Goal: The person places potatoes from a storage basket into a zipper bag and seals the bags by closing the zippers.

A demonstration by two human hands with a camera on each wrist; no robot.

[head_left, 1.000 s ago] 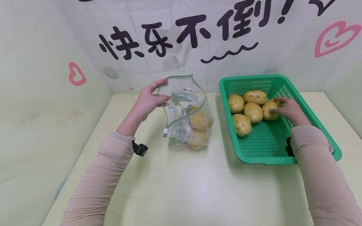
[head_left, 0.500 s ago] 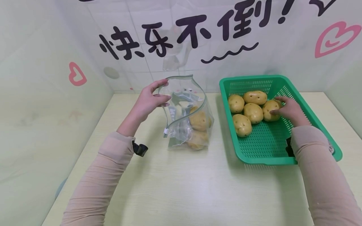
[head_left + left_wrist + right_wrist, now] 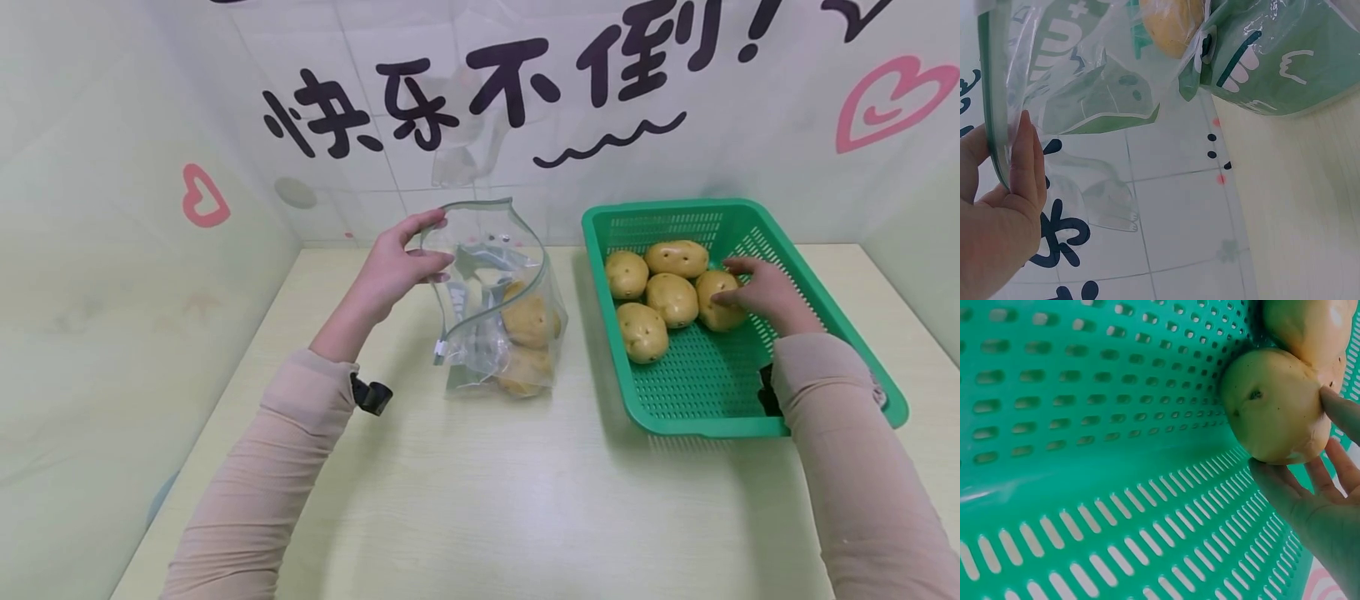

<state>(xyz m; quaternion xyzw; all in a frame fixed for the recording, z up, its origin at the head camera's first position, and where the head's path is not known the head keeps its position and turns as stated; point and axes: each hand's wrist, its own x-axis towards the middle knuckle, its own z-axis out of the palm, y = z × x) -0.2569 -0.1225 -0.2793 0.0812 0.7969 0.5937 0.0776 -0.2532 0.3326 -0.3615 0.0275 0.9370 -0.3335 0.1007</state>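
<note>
My left hand (image 3: 396, 265) pinches the rim of a clear zip bag (image 3: 487, 337) between thumb and fingers. The bag stands on the table with its mouth held wide, and potatoes (image 3: 527, 321) show through its lower part. In the left wrist view the fingers (image 3: 1024, 162) lie along the green zip strip, with printed green panels beyond. On the right, my right hand (image 3: 772, 293) grips a potato (image 3: 716, 302) inside the green basket (image 3: 630, 400), thumb on one side and fingers round the other. The right wrist view shows this potato (image 3: 1272, 412) close to another one.
Several more potatoes (image 3: 670, 300) lie in the far left part of the basket. A white slider (image 3: 440, 350) sits at the near end of the bag's zip. Behind the pale table (image 3: 480, 500) rises a wall sheet (image 3: 247, 167) with black lettering and pink hearts.
The potato under my right hand has shifted and turned slightly toward the near side of the basket, and the fingers have moved a little with it. Left hand and bag stay still.
</note>
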